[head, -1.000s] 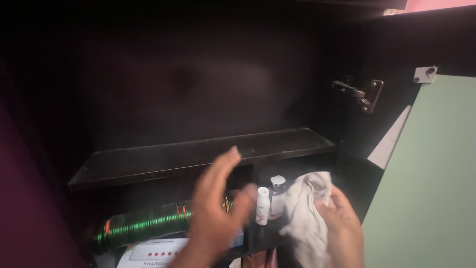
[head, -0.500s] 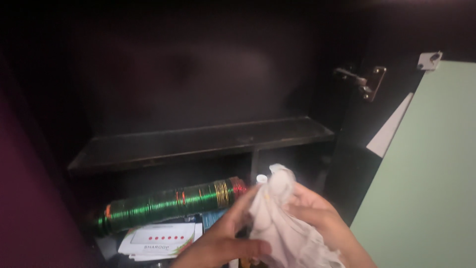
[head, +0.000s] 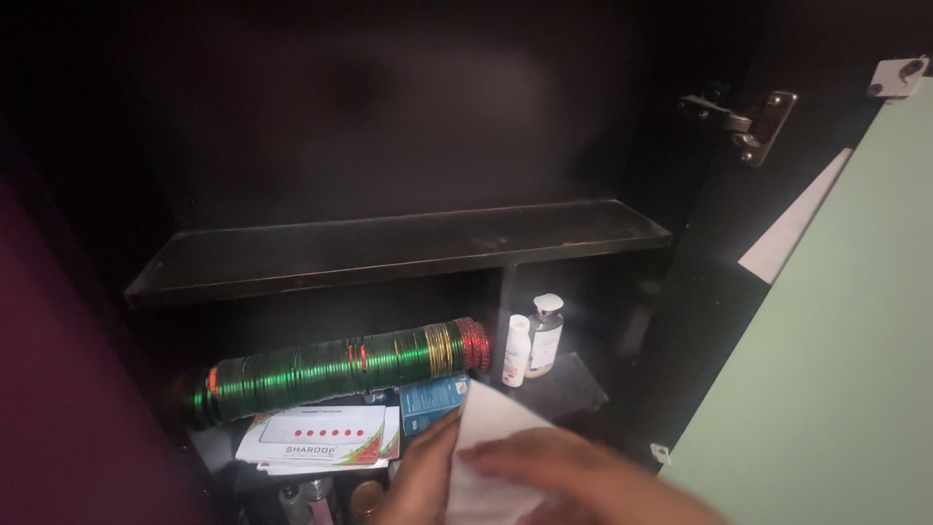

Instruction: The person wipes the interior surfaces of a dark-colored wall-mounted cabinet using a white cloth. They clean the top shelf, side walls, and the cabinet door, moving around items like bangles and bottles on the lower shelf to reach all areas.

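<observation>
At the bottom edge, my left hand [head: 420, 478] grips the left side of a white cloth [head: 489, 428]. My right hand [head: 593, 476], blurred by motion, lies across the cloth's lower part and holds it. Both hands are low in front of an open dark cabinet. Just behind the cloth a small white bottle [head: 516, 350] and a clear bottle with a white cap [head: 545, 333] stand upright side by side. A long roll of green, gold and red bangles [head: 330, 370] lies on its side to their left. No hand touches the bottles or the bangles.
A dark shelf [head: 389, 249] spans the cabinet above the bangles. A white printed card [head: 316, 437] and a blue box [head: 431, 402] lie in front of the roll. A metal hinge [head: 750, 121] and the pale green door [head: 836, 369] are at the right.
The hands and cloth have dropped to the bottom edge, uncovering the two bottles. The cloth, bunched up before, now shows a flat face. The view has tilted downward.
</observation>
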